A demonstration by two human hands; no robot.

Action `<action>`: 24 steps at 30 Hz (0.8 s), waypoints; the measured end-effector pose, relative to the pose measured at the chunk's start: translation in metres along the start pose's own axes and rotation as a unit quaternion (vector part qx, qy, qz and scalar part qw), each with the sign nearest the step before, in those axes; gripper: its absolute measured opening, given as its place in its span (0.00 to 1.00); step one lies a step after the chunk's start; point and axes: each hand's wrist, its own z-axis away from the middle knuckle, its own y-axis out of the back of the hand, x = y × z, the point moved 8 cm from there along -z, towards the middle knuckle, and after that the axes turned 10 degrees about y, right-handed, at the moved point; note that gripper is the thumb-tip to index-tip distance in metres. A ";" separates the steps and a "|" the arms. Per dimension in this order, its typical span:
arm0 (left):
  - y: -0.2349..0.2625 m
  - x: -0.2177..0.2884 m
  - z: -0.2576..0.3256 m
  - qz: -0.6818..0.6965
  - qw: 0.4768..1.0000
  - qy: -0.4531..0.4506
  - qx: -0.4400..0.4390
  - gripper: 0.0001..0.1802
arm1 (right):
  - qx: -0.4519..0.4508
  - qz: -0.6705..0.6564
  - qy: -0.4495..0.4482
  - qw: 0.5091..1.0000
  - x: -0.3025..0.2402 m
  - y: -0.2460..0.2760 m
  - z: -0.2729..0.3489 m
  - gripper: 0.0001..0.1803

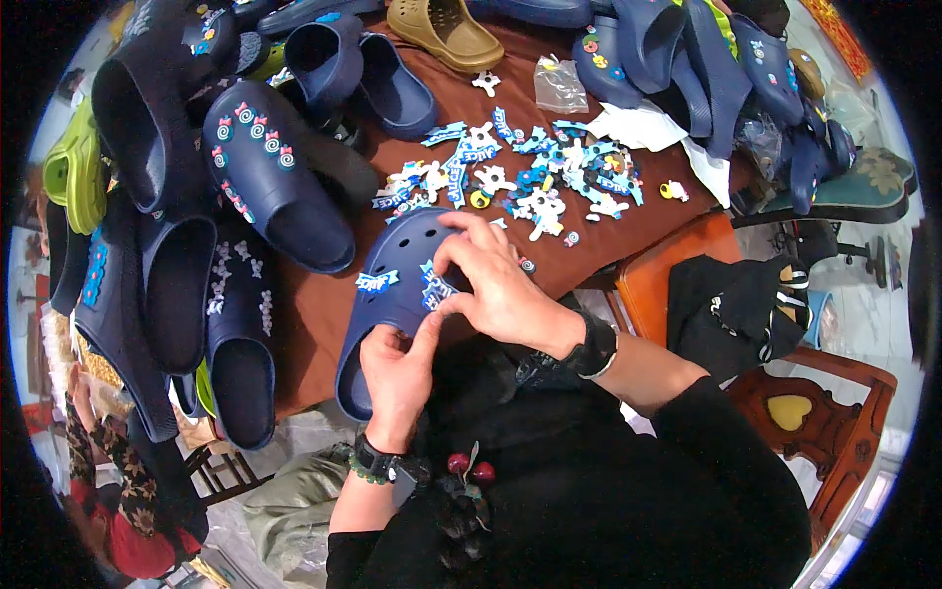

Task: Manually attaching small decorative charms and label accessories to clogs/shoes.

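A navy blue clog [378, 312] with holes in its toe lies at the table's near edge, in front of me. My left hand [400, 383] grips it at the opening, with the fingers partly hidden inside the shoe and the thumb on top. A blue-and-white ribbon-shaped shoe charm [432, 287] sits at the right side of the clog's upper. My right hand [505, 294] curls over that side, thumb and forefinger closed on the charm. Another ribbon-shaped charm [377, 283] is fixed on the left of the upper. Beyond the clog spreads a pile of loose charms [549, 177].
Decorated navy clogs [260, 157] crowd the left, with more clogs [618, 59] at the far right and a brown one [446, 34] at the back. White paper [643, 128] and a small clear bag [561, 83] lie beyond the charms. Another person [132, 491] is at lower left.
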 end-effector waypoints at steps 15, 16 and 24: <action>0.011 -0.011 -0.017 0.279 0.953 0.113 -0.015 0.20 | 0.039 0.020 0.052 0.998 0.002 -0.002 0.005 0.32; 0.007 -0.004 -0.015 0.312 0.940 0.136 -0.026 0.21 | 0.044 0.010 0.061 0.997 0.004 0.004 0.007 0.29; 0.025 -0.022 -0.019 0.342 0.922 0.168 -0.068 0.20 | 0.127 0.125 -0.056 0.982 0.085 0.138 0.026 0.08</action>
